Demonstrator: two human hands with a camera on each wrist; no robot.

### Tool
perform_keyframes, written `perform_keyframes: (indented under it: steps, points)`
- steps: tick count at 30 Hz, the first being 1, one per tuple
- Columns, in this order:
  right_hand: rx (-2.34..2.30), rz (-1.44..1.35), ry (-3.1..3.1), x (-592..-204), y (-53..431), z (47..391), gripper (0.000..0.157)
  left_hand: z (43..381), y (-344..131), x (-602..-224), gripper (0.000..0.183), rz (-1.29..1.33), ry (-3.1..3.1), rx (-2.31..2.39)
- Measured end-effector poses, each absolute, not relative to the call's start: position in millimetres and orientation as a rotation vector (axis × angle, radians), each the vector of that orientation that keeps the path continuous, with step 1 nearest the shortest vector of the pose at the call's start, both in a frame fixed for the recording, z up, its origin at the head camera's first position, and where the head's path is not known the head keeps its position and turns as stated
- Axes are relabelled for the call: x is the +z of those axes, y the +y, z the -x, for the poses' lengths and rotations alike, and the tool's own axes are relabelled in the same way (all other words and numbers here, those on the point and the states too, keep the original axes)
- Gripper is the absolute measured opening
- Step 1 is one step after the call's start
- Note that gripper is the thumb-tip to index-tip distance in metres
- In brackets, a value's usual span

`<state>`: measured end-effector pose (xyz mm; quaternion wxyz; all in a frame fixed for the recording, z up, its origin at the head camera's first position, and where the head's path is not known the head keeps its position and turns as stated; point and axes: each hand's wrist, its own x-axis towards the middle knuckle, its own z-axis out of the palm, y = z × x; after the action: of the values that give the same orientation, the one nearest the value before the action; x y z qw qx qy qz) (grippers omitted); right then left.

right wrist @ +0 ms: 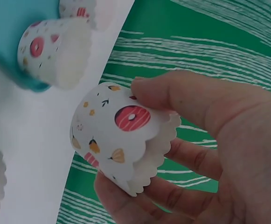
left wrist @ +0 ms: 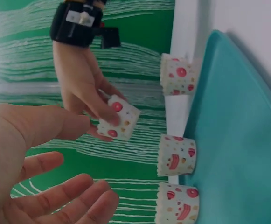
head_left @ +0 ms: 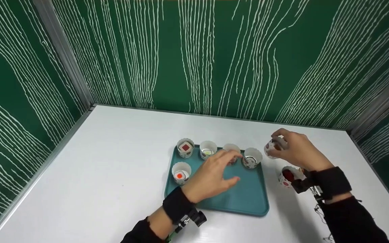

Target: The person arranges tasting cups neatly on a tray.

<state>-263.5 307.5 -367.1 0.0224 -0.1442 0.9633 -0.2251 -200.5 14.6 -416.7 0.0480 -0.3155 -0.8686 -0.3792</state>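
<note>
My right hand point(head_left: 299, 150) holds a white paper baking cup point(right wrist: 109, 128) printed with pink donuts, thumb and fingers on opposite sides near its scalloped rim. The cup is tilted and clear of the table, to the right of the teal tray point(head_left: 245, 194). Something brownish shows inside it, too small to tell. Over the tray hovers my left hand point(head_left: 209, 175), fingers spread and nothing in them, partly hiding a back-row cup point(head_left: 231, 147). At the tray's left stands a cup point(head_left: 181, 172) with a white and orange-red piece inside.
Along the tray's back edge are more cups, including one with a white-and-red piece point(head_left: 185, 147). A cup with dark red contents point(head_left: 286, 179) stands on the white table point(head_left: 113, 168), right of the tray. Green walls with white lines surround the table.
</note>
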Motion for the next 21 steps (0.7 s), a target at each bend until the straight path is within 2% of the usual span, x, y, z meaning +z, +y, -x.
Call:
perform_keyframes:
  steps: [8,14,21]
  points:
    - [-0.862,0.558,2.935,-368.9,286.2,246.8,0.054,208.7,14.5,-429.7,0.062,0.913,-2.671,-1.173]
    - [-0.918,0.640,2.930,-374.7,270.5,238.0,0.049,212.6,13.2,-436.7,0.058,0.903,-2.627,-1.184]
    - [-1.005,0.679,2.859,-380.7,253.2,231.8,0.051,216.1,12.9,-439.9,0.056,0.878,-2.613,-1.209]
